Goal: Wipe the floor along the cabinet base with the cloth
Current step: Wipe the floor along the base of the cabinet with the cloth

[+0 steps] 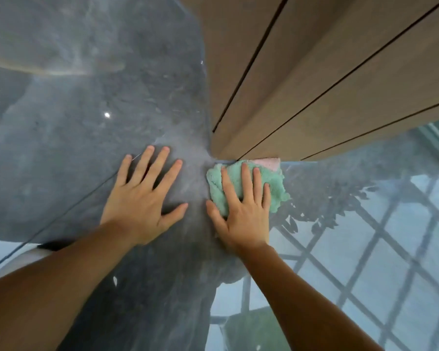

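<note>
- Right hand (241,211): fingers (245,181) spread flat, pressing the green cloth (276,186) onto the floor (86,148).
- Left hand (140,196): fingers splayed wide, palm flat on bare floor, holding nothing.
- Cloth touches the cabinet (314,97) base, a pink patch showing.
- No readable writing.

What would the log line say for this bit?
right hand flat on green cloth | cloth at cabinet base | left hand flat on floor

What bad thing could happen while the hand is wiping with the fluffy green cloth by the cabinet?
The right hand presses the green cloth right against the wooden cabinet, so fingers might bump its edge. The left hand leans flat on the shiny floor; on damp floor it could slip.
</note>
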A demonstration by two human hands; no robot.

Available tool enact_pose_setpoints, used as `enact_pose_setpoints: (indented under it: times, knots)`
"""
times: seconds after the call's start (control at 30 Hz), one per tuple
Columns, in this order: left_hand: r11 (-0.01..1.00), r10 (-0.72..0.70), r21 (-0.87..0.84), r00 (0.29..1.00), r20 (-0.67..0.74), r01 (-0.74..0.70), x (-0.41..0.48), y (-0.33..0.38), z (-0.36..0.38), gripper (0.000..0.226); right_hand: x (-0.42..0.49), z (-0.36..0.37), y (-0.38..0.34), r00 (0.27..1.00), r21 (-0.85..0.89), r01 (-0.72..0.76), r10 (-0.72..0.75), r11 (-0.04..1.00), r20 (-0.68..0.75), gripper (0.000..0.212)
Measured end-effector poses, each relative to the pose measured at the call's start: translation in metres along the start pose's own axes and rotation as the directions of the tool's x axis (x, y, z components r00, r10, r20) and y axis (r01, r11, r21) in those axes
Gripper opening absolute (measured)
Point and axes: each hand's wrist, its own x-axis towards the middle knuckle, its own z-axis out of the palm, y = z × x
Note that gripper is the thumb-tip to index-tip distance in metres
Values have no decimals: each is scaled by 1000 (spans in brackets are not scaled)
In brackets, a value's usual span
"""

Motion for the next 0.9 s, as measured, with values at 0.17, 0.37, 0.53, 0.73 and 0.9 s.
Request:
enact_pose_setpoints:
  times: [0.17, 0.37, 0.53, 0.73, 0.9]
  knots:
    - [1000, -14, 10, 1000, -20, 14, 2, -1, 1, 85, 4, -15, 92, 1000, -90, -2, 4, 996, 22, 68]
    - [1000, -22, -21, 994, -105, 20, 2, 1, 3, 83, 1, -15, 99, 979, -54, -203, 201, 978, -40, 74]
    - [999, -27, -41, 990, -138, 22, 4, 2, 5, 83, 17, -16, 63, 848, -29, -530, 530, 847, 6, 95]
    - [998, -14, -58, 996, -87, 9, 3, 4, 1, 86, -10, -3, -57, 987, 34, 17, -23, 999, 161, 90]
    - [998, -27, -61, 989, -143, 19, 6, 2, 1, 81, 8, -23, 23, 959, -153, 251, -225, 956, 171, 71]
